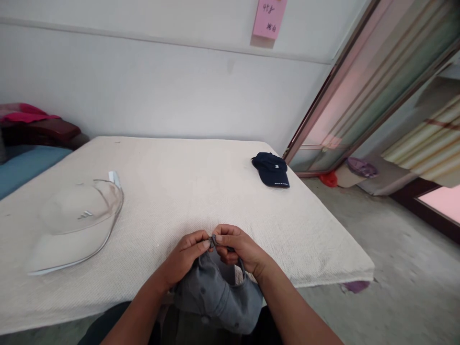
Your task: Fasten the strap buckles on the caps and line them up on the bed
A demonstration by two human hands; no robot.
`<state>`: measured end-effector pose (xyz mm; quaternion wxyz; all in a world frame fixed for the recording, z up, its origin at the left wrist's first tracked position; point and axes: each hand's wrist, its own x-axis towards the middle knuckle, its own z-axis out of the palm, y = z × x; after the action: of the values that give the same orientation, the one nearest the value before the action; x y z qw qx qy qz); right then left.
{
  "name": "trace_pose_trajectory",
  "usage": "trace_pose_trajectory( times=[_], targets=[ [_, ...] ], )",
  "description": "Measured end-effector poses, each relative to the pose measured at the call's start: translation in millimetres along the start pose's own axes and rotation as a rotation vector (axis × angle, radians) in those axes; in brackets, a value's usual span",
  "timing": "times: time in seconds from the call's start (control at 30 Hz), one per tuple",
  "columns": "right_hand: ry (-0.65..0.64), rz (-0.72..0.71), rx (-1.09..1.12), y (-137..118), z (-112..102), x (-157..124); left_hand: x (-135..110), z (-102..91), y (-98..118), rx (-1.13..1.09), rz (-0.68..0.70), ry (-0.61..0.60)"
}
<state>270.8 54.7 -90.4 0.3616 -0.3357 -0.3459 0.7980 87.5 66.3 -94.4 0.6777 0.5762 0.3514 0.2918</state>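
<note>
A grey baseball cap (219, 299) hangs at the front edge of the table, over my lap, its back opening turned up. My left hand (189, 256) pinches the cap's back strap near a small buckle (212, 241). On the other side of the buckle, my right hand (237, 249) is closed on the strap's other part, thumb and forefinger together. The fingertips of both hands nearly meet there. Part of the strap is hidden behind my fingers.
A cream cap (81, 215) lies on the left of the cloth-covered table (179, 182). A navy cap (271, 168) sits at the right rear edge. Behind the table stands a white wall with a pink note (269, 19). A purple-lined bin (354, 171) stands on the floor at right.
</note>
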Motion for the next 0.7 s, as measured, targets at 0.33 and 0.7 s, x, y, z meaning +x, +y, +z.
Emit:
trace_pose_trajectory(
  times=[0.33, 0.7],
  targets=[
    [-0.040, 0.052, 0.000, 3.3, -3.1, 0.7, -1.5, -1.4, -1.1, -0.050, -0.030, -0.001],
    [0.069, -0.011, -0.099, 4.0, 2.3, 2.3, -0.5, -2.3, -2.7, -0.059, -0.039, -0.025]
  ],
)
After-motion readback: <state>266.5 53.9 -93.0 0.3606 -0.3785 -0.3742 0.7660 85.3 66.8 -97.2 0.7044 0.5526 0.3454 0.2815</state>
